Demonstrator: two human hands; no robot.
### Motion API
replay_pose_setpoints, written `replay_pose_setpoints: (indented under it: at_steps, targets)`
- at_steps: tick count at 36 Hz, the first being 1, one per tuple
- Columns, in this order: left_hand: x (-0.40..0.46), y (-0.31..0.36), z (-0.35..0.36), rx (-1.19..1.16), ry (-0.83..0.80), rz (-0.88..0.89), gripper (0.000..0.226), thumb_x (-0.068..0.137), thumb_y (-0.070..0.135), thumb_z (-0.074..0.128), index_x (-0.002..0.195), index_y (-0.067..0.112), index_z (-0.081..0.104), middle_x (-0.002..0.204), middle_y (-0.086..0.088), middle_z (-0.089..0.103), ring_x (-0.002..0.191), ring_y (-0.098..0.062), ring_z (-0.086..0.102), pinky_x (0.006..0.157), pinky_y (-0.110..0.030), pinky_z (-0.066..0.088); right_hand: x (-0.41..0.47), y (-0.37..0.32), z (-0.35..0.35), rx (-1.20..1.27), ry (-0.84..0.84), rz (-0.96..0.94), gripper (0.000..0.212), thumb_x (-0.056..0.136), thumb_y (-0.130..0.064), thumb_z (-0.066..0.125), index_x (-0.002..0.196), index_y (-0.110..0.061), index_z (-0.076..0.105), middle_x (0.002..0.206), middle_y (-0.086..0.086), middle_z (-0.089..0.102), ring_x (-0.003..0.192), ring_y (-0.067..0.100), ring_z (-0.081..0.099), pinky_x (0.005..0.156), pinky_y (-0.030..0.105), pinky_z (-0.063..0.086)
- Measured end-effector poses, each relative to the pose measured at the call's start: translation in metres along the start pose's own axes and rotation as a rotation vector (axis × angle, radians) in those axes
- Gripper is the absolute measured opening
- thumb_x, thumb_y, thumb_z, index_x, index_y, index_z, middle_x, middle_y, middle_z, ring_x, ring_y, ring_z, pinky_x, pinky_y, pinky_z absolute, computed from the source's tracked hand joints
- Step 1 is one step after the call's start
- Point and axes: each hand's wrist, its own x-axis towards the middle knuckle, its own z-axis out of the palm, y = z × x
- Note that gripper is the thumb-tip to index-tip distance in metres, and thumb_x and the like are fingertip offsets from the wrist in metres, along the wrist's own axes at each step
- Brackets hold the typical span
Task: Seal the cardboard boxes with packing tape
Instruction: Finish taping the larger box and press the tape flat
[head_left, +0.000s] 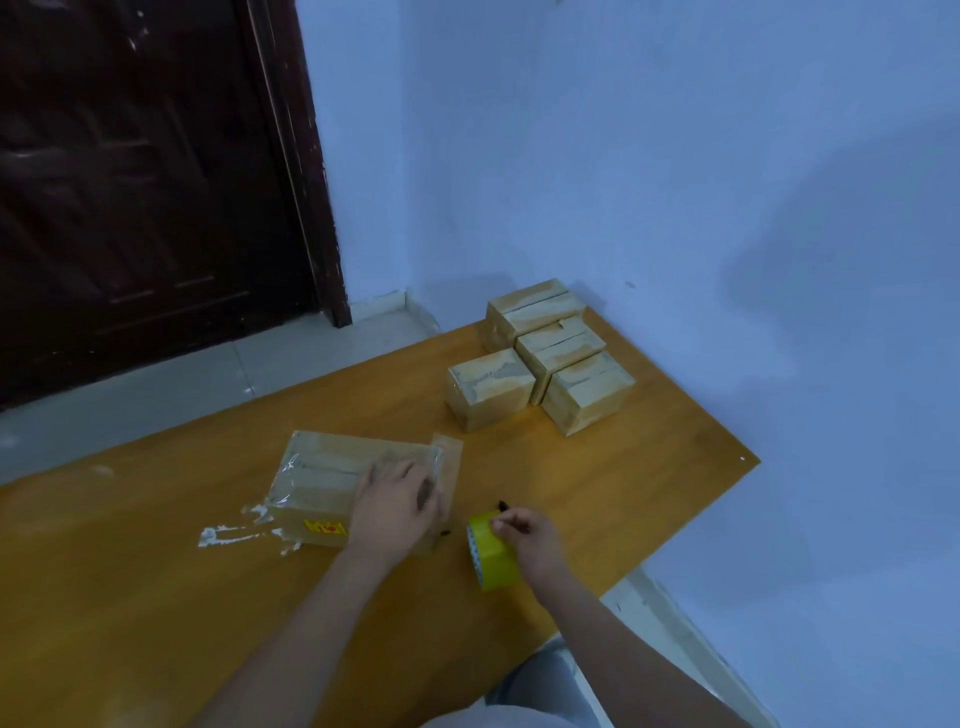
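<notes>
L hand (397, 506) lies flat, fingers straight, on top of the box (332, 488), w/ fingertips near its far right edge, prob. to press tape down and keep the box from sliding. Box sits on the bench (156, 597), already glossy w/ tape; a loose flap or tape tail sticks up at its far right corner. White torn scraps (244, 535) lie on the bench just left of the box.

R hand (524, 535) is just right of the box, its grip curled round the tape roll (491, 551). The roll stands on edge, touching the bench. A thin dark thing pokes out past the fingers; could be a pen or cutter, can't tell. Roll and box are apart, w/ no strip visibly bridging them, so I judge this strip is cut or about to be.

Four small boxes (540, 358) are clustered beyond the box, near the wall; tape seams show on their tops, so they look done and parked out of the way.
</notes>
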Motion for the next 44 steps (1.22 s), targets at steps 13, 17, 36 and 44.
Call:
replay_pose_setpoints:
  at_steps: [13,17,36,44]
  targets:
    - [0.051,-0.001,-0.003,0.139,-0.137,0.01,0.048,0.099,0.051,0.024,0.128,0.027,0.056,0.153,0.006,0.03,0.142,-0.017,0.017,0.115,-0.041,0.011,-0.002,-0.005,0.006,-0.018,-0.074,-0.011,0.027,0.092,-0.011,0.059,0.067,-0.021,0.055,0.066,-0.007,0.049,0.065,0.006,0.046,0.061,0.017,0.036]
    - [0.06,-0.009,0.0,0.125,-0.182,-0.009,0.043,0.099,0.05,0.029,0.123,0.03,0.059,0.151,0.008,0.034,0.14,-0.016,0.021,0.112,-0.04,0.018,0.0,-0.003,0.008,-0.029,-0.08,-0.003,0.026,0.092,-0.014,0.059,0.067,-0.024,0.058,0.069,-0.007,0.053,0.068,0.007,0.05,0.062,0.016,0.039]
    - [0.067,-0.013,-0.007,0.024,-0.249,-0.012,0.069,0.097,0.056,0.012,0.133,0.014,0.053,0.149,-0.002,0.04,0.142,-0.016,0.024,0.117,-0.034,0.002,0.0,-0.001,0.01,-0.003,-0.081,0.013,0.015,0.091,-0.012,0.059,0.077,-0.014,0.063,0.073,-0.002,0.055,0.072,0.01,0.051,0.069,0.022,0.041]
    - [0.022,0.003,0.002,-0.065,-0.05,-0.084,0.059,0.092,0.045,0.035,0.139,0.011,0.043,0.15,-0.004,0.035,0.142,-0.021,0.022,0.117,-0.037,0.015,-0.003,-0.001,0.008,0.005,-0.078,-0.001,0.018,0.092,-0.016,0.059,0.075,-0.012,0.061,0.074,0.002,0.055,0.071,0.013,0.05,0.067,0.024,0.04]
